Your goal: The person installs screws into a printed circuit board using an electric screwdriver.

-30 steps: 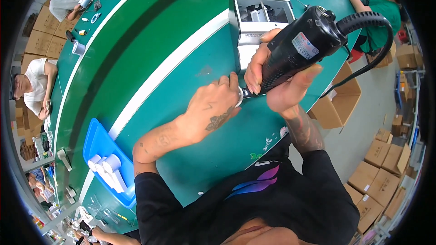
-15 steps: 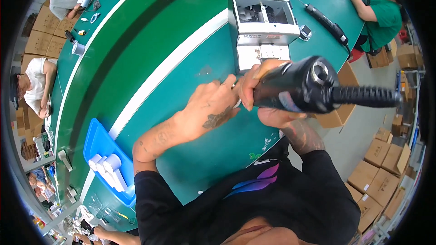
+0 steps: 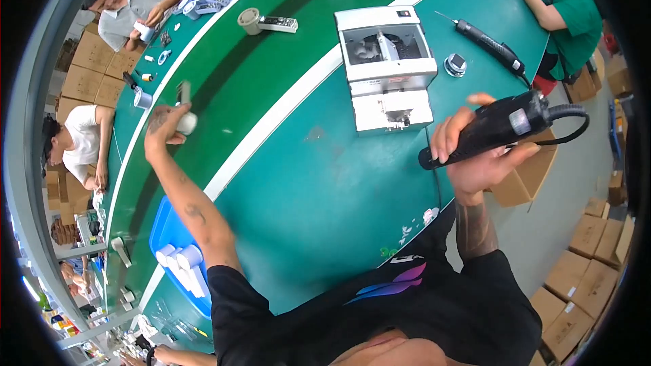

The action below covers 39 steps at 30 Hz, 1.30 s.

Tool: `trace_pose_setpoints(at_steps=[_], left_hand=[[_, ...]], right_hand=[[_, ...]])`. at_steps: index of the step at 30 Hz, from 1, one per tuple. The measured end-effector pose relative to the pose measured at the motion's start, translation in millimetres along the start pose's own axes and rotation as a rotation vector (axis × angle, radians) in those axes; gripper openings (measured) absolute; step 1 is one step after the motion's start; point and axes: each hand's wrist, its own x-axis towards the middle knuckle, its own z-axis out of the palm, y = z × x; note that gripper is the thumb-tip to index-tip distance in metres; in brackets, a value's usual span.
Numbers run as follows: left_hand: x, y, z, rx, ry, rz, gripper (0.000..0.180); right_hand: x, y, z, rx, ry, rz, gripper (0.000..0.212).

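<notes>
Left of the screw feeder [image 3: 386, 76], a round-headed pale device [image 3: 188, 123], blurred, is held over the green belt [image 3: 224, 88] by the half-curled left hand [image 3: 165, 125]. Right of the feeder's near end, a black electric screwdriver [image 3: 494, 127] is gripped by the curled right hand [image 3: 477, 168].

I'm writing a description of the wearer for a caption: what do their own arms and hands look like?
Both arms have short black sleeves. The left hand and right hand wear no gloves. Dark tattoos mark the left forearm, the back of the left hand and the right forearm.
</notes>
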Motion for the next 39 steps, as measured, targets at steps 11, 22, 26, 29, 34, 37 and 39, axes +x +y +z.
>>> trace_pose_setpoints(at_steps=[11, 22, 26, 29, 34, 37, 39], left_hand=[[146, 92, 111, 0.285, 0.381, 1.021, 0.079], [5, 97, 63, 0.155, -0.208, 0.979, 0.043], [-126, 88, 63, 0.328, -0.222, 1.038, 0.037], [-194, 95, 79, 0.434, -0.149, 1.128, 0.028], [-229, 85, 137, 0.541, -0.122, 1.132, 0.025], [-236, 88, 151, 0.664, -0.076, 1.102, 0.027], [-234, 88, 157, 0.641, -0.034, 1.187, 0.02]], right_hand=[[-9, -13, 26, 0.077, 0.264, 0.305, 0.074], [39, -29, 51, -0.048, -0.018, -0.071, 0.096], [72, -2, 62, -0.498, -0.168, -0.133, 0.104], [76, 10, 69, -0.66, -0.23, -0.159, 0.098], [60, 10, 72, -0.606, -0.177, -0.161, 0.097], [44, 12, 64, -0.553, -0.139, -0.042, 0.1], [32, 7, 56, -0.471, -0.117, 0.056, 0.103]])
